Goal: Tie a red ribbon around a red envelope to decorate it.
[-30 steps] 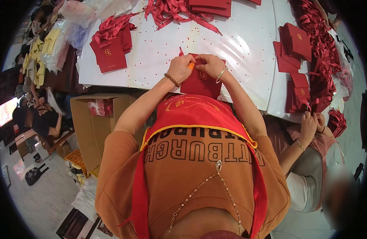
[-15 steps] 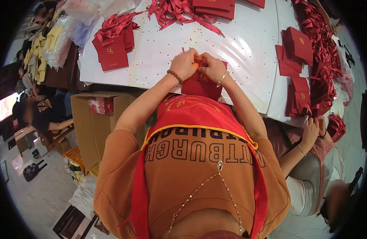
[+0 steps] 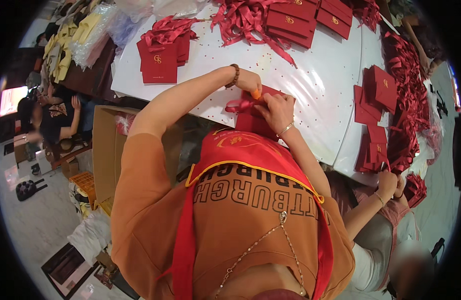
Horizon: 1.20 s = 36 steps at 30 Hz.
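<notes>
A dark red card pouch lies at the table's near edge, under both my hands. From its middle a loop of red ribbon sticks out to the left. My left hand, with a beaded bracelet and an orange cover on one finger, bends down over the pouch and pinches at the ribbon. My right hand, wearing a silver bangle, has its thumb and fingers closed on the ribbon at the pouch's middle. The fingertips partly hide the ribbon.
Red pouches with ribbons lie at the far left, and more pouches at the back. To the right are pouch stacks and a long heap of ribbons. A co-worker's hands work at the right edge. A cardboard box stands left.
My left hand has swung away from me and bends over the pouch, its elbow raised. A ribbon loop now shows on the left. The whole view has shifted slightly.
</notes>
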Each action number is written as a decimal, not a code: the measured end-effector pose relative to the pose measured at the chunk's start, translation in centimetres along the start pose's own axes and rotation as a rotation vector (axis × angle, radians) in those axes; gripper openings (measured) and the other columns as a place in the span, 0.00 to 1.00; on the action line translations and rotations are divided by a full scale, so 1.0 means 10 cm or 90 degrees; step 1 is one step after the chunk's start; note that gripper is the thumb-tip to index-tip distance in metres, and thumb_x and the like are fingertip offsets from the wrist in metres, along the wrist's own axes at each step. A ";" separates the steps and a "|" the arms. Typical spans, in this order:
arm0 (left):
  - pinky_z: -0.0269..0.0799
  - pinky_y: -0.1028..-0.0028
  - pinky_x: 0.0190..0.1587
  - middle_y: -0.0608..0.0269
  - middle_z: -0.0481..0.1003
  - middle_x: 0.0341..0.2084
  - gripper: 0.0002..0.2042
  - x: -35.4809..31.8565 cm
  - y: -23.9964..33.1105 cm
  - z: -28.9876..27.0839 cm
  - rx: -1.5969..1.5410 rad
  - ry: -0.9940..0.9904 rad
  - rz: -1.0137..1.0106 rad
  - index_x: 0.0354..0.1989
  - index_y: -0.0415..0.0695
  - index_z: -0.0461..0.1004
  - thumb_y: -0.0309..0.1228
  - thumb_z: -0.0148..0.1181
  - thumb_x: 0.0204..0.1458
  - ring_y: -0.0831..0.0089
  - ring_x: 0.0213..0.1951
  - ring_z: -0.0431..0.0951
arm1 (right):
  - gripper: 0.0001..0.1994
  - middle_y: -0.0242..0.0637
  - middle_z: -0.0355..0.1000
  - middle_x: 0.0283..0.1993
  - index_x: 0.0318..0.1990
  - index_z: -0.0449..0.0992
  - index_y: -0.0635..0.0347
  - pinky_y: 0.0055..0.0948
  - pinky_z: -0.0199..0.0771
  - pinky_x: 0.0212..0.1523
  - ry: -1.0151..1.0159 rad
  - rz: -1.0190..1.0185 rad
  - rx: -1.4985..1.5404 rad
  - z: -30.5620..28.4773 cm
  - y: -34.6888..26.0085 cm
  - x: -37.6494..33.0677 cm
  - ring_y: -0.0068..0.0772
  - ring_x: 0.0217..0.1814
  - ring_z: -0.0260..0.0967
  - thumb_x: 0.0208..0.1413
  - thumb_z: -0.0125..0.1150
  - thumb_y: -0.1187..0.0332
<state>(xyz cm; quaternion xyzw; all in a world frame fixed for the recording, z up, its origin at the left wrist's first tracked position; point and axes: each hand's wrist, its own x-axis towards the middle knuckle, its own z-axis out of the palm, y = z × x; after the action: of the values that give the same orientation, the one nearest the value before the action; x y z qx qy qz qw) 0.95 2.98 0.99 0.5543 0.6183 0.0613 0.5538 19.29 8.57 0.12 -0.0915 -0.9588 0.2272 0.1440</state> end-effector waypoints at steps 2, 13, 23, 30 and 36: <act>0.65 0.73 0.26 0.63 0.73 0.18 0.08 0.14 -0.16 0.04 -0.041 0.003 0.047 0.21 0.41 0.74 0.32 0.54 0.36 0.75 0.22 0.70 | 0.09 0.31 0.68 0.21 0.27 0.69 0.51 0.33 0.53 0.38 0.015 -0.005 0.004 0.01 0.00 0.01 0.32 0.27 0.64 0.43 0.61 0.60; 0.59 0.79 0.16 0.63 0.69 0.19 0.11 0.18 -0.08 0.20 -0.447 0.441 -0.059 0.30 0.40 0.72 0.36 0.52 0.47 0.79 0.14 0.64 | 0.07 0.28 0.70 0.22 0.29 0.72 0.49 0.33 0.53 0.35 0.048 -0.010 0.029 0.11 0.06 0.00 0.30 0.28 0.65 0.42 0.60 0.61; 0.67 0.66 0.40 0.44 0.71 0.36 0.42 -0.29 -0.22 0.89 -0.111 0.380 -0.020 0.59 0.50 0.43 0.33 0.65 0.36 0.55 0.38 0.74 | 0.14 0.34 0.74 0.28 0.39 0.74 0.46 0.34 0.60 0.34 -0.084 0.224 0.099 0.17 0.44 0.08 0.36 0.31 0.71 0.45 0.56 0.54; 0.63 0.78 0.26 0.66 0.68 0.17 0.24 -1.09 -0.46 0.60 -0.183 0.372 -0.029 0.50 0.48 0.64 0.27 0.61 0.41 0.79 0.21 0.67 | 0.15 0.35 0.74 0.28 0.37 0.75 0.48 0.33 0.64 0.35 -0.078 0.231 0.094 0.23 0.52 0.02 0.36 0.32 0.71 0.45 0.57 0.53; 0.60 0.83 0.24 0.71 0.68 0.17 0.14 -1.49 -0.50 0.55 -0.417 0.432 -0.035 0.42 0.41 0.69 0.27 0.58 0.44 0.85 0.20 0.65 | 0.14 0.34 0.74 0.28 0.37 0.76 0.46 0.32 0.65 0.35 -0.120 0.211 0.104 0.24 0.49 0.07 0.35 0.32 0.72 0.45 0.57 0.53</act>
<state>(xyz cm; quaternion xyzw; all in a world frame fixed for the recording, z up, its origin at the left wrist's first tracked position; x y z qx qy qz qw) -1.35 -13.05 4.66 0.2823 0.7268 0.4163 0.4678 18.40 12.06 -4.00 -0.2144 -0.9181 0.3326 0.0216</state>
